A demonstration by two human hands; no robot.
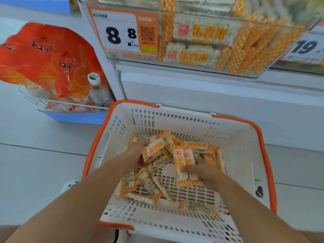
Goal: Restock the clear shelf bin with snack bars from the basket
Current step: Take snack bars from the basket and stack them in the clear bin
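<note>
A white basket with an orange rim [245, 146] sits on the floor below me, with several orange-and-white snack bars [150, 186] loose on its bottom. Both my hands are down inside it. My left hand [135, 154] curls around a bunch of bars [154, 148] at the far left of the pile. My right hand [201, 170] grips upright bars [180, 160] near the middle. Above, the clear shelf bin [263, 71] holds several of the same bars.
A price tag [121, 30] reading 8.8 hangs on the bin's left front. To the left, a wire rack [52, 104] holds a large orange bag [47, 57] and a water bottle [98, 92]. A white shelf base [210, 95] stands behind the basket.
</note>
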